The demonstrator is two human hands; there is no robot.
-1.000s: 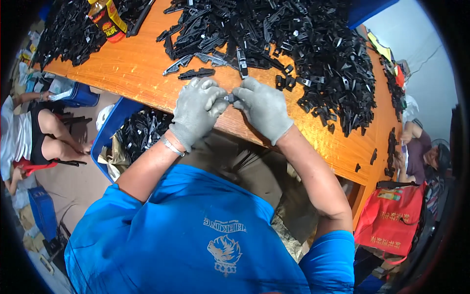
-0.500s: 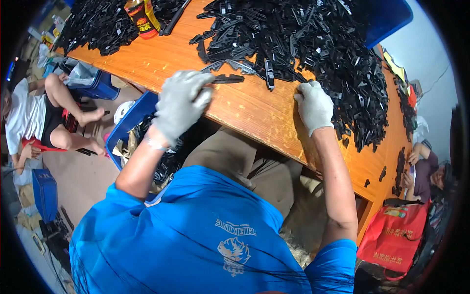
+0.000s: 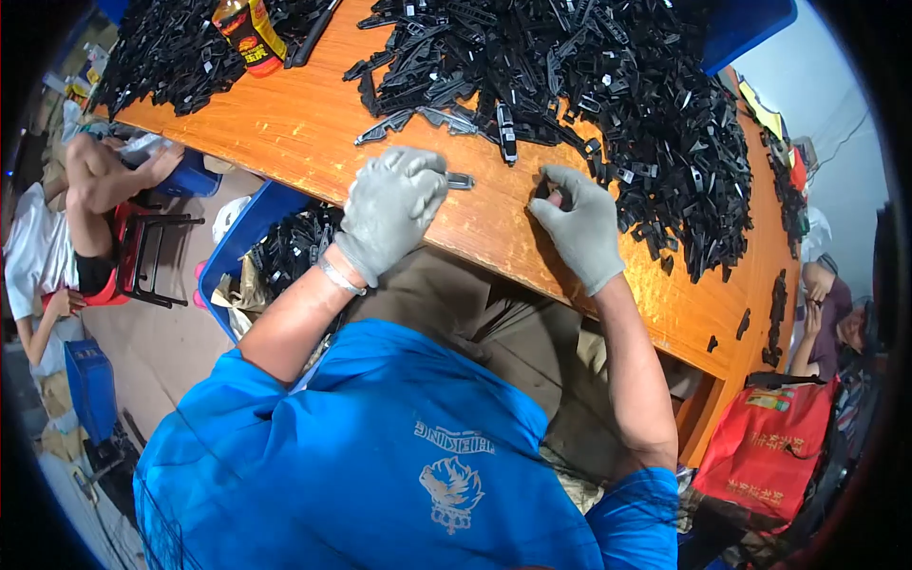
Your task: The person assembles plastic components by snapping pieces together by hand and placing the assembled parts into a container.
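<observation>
My left hand (image 3: 394,207), in a pale grey work glove, is closed over a slim black plastic part at the near edge of the table. One end of that plastic part (image 3: 460,180) sticks out past the fingers; the glove hides the rest. To the right, my gloved right hand (image 3: 584,228) hovers close to the tabletop with its fingers curled toward the thumb. Whatever lies between those fingertips, if anything, is too small to make out. Just beyond both hands spreads a large heap of black plastic parts (image 3: 532,76), with one longer part (image 3: 506,133) at its near edge.
A second black heap (image 3: 171,57) lies far left, beside a bottle with a yellow-black label (image 3: 252,38). A blue bin (image 3: 228,275) of parts stands below the table (image 3: 285,133). People sit left and right; a red bag (image 3: 765,451) is at lower right.
My left hand has shifted right, and the black part under it now shows only its end. My right hand has come left, away from the heap, with its fingers curled in.
</observation>
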